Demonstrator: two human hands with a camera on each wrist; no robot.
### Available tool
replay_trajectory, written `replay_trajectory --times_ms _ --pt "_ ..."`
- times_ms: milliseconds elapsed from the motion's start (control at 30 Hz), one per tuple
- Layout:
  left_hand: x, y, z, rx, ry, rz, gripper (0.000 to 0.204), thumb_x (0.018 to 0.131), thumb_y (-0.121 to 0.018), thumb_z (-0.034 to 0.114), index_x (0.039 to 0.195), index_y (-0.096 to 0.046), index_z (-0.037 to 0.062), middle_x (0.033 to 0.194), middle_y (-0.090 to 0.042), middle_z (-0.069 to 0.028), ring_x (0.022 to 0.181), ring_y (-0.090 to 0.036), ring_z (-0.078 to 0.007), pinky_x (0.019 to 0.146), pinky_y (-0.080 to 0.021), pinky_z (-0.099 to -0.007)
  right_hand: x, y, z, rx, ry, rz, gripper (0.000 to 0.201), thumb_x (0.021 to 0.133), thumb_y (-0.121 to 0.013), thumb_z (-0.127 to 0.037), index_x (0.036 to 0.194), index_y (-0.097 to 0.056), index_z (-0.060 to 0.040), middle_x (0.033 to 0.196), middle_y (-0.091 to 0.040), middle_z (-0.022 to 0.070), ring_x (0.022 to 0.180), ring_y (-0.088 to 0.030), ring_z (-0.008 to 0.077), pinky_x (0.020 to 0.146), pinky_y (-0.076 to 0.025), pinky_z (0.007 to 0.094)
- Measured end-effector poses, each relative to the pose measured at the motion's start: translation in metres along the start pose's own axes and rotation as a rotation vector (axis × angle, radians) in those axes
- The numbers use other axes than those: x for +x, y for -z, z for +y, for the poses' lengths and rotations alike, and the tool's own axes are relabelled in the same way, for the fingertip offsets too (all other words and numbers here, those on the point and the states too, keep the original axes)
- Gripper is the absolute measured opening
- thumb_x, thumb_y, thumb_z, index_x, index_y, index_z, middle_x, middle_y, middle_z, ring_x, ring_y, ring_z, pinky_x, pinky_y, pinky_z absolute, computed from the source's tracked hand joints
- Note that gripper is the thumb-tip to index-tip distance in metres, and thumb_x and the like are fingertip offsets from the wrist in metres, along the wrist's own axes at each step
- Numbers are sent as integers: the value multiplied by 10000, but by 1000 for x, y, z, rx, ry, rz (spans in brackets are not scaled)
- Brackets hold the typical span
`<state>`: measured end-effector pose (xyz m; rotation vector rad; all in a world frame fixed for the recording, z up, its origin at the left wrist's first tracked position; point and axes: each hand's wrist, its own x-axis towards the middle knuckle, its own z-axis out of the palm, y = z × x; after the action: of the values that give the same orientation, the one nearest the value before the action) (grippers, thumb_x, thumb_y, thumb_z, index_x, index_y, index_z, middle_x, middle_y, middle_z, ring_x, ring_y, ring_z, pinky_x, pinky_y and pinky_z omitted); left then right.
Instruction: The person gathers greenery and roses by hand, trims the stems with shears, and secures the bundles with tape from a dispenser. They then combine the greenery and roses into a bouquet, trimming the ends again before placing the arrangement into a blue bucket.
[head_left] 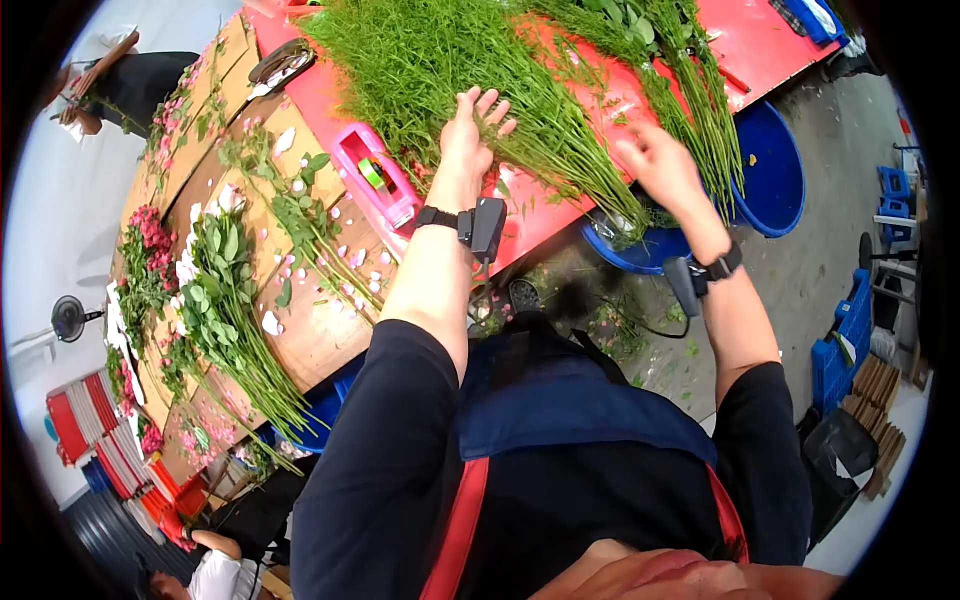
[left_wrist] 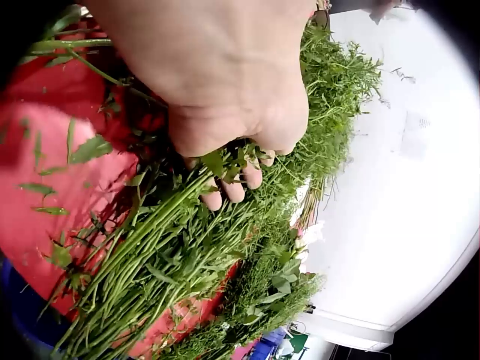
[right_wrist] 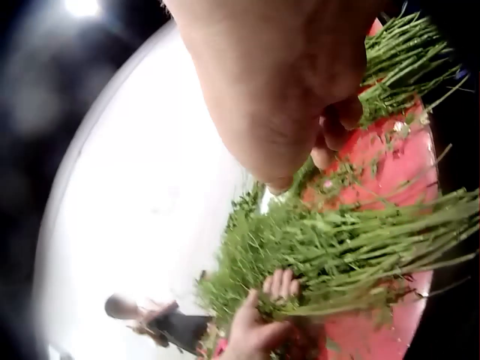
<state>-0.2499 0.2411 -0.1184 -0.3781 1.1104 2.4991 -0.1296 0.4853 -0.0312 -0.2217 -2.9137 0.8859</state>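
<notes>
A large bundle of feathery green foliage stems [head_left: 420,65] lies across a red-covered table [head_left: 525,238], its cut ends over the near edge. My left hand [head_left: 468,140] rests against the bundle's near side, fingers spread and fairly straight. In the left wrist view its fingertips [left_wrist: 234,192] show among the stems. Over the gap by a second green bundle [head_left: 715,140], my right hand [head_left: 662,172] hovers, slightly blurred, with loosely bent fingers. From the right wrist view, nothing shows in this hand [right_wrist: 292,105], and the foliage [right_wrist: 330,251] lies beyond it.
A pink tape dispenser [head_left: 380,180] sits left of the foliage. Blue buckets [head_left: 785,165] stand below the table edge. Leafy stems with pale roses [head_left: 225,265] and scattered petals lie on a wooden table [head_left: 325,345]. Other people [head_left: 145,90] are at the left.
</notes>
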Motion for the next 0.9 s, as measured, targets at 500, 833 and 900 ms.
replay_trajectory --times_ms 500,833,900 --pt "8 14 -6 8 29 83 520 1007 -314 398 1395 -299 52 1359 -460 -144 1130 -540 -307 840 -503 -433 -60 176 -38 -326 234 320 75 850 -596 -59 900 -590 -3 815 -555 132 736 -559 240 688 -451 310" --pt "-109 -67 51 108 -35 -306 487 991 -416 323 1336 -375 -19 1142 -580 -234 993 -623 -320 792 -554 -381 -185 155 -9 298 -120 334 236 863 -581 -10 1088 -651 -1 817 -512 -54 647 -404 25 584 -308 174" --pt "-145 -78 52 -33 13 -529 589 974 -425 366 1412 -254 13 1247 -517 -233 1139 -545 -336 910 -510 -415 -162 99 -57 409 58 183 188 856 -588 -4 1029 -656 23 866 -553 -1 717 -460 66 631 -363 198"
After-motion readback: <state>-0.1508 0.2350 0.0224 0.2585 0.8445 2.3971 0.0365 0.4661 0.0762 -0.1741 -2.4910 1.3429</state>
